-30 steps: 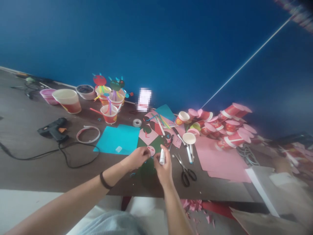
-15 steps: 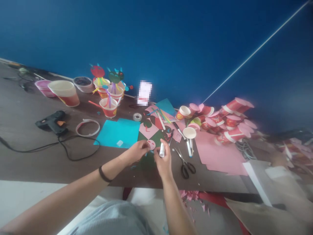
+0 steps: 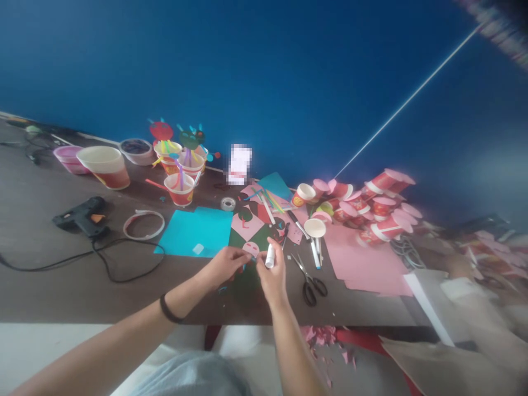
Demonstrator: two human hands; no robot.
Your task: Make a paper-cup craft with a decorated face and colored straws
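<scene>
In the head view my left hand (image 3: pixel 228 265), a dark band at its wrist, is closed in a pinch. Its fingertips nearly meet those of my right hand (image 3: pixel 273 275) around small blue bits. Whatever the pinch holds is too small to make out. Held upright against my right palm is a white glue stick (image 3: pixel 270 256), with the fingers curled round it. Just beyond the fingertips lies a pink paper disc (image 3: pixel 250 249) with darker pink spots, on dark green paper (image 3: pixel 242 283). Black-handled scissors (image 3: pixel 310 283) lie open to the right of my right hand.
Blue sheets (image 3: pixel 193 231) and a glue gun (image 3: pixel 84 217) with its cord lie left. Decorated cups (image 3: pixel 179 190) stand behind. A tape roll (image 3: pixel 228 203), markers (image 3: pixel 315 253), pink sheets (image 3: pixel 367 264) and a pile of red cups (image 3: pixel 383 206) are farther right. Someone's blurred arm shows at far right.
My left fingertips have shifted from beside the pink disc to just below it, closer to my right fingers. The glue stick stays in my right hand. The whole view has shifted slightly.
</scene>
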